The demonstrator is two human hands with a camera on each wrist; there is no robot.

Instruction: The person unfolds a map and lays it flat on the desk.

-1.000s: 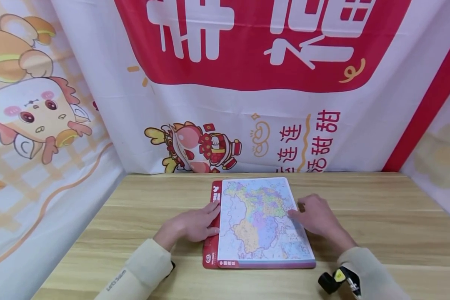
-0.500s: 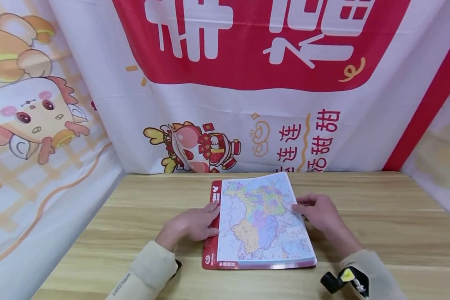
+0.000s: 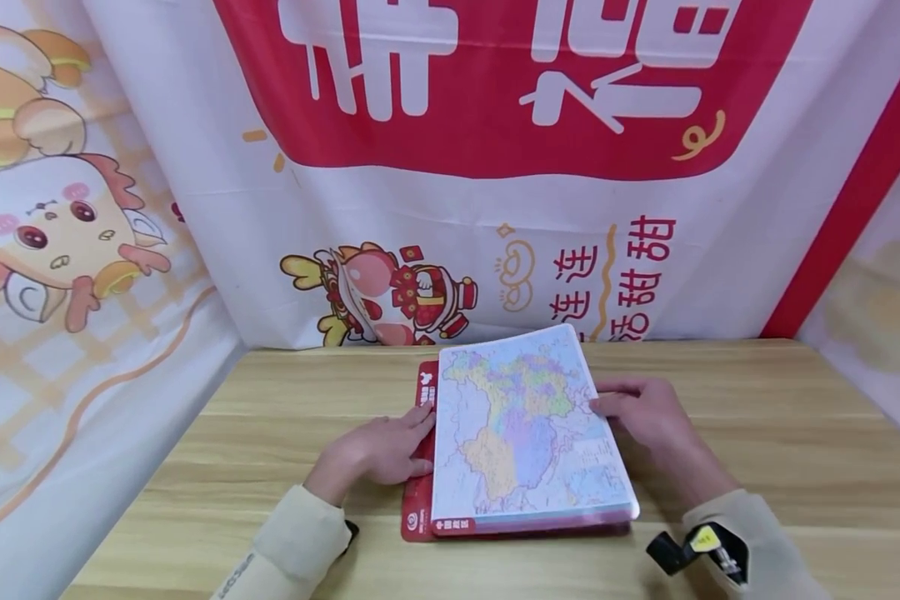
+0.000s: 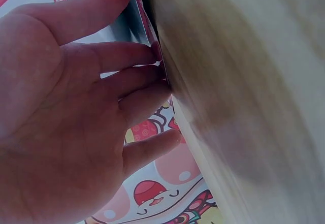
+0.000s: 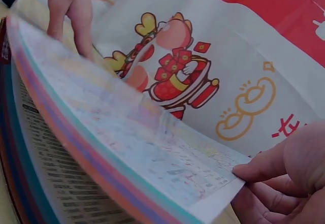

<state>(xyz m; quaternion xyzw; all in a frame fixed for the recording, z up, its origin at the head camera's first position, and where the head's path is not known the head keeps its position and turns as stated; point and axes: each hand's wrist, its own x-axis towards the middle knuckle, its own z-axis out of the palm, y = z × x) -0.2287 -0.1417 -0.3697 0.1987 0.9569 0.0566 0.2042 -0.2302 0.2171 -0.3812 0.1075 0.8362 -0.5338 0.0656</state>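
Observation:
An atlas (image 3: 521, 442) lies on the table, turned to a coloured map page, with a red cover strip (image 3: 416, 510) showing along its left side. On that strip rests my left hand (image 3: 386, 450), its fingers extended against the book's edge; the left wrist view shows the palm side of this hand (image 4: 76, 107). At the opposite edge, my right hand (image 3: 652, 417) pinches a sheaf of pages between thumb and fingers. In the right wrist view those pages (image 5: 147, 142) bow upward with colour-banded edges, and printed text (image 5: 66, 183) shows underneath.
The wooden table (image 3: 285, 392) extends on both sides of the atlas. Behind it hangs a white and red printed cloth (image 3: 420, 150); another cartoon-printed cloth (image 3: 120, 350) hangs at the left. A small black device (image 3: 697, 550) is strapped to the right wrist.
My right hand has taken hold of the page edges and raised a sheaf, so its far corner stands higher. My left hand has stayed on the red strip.

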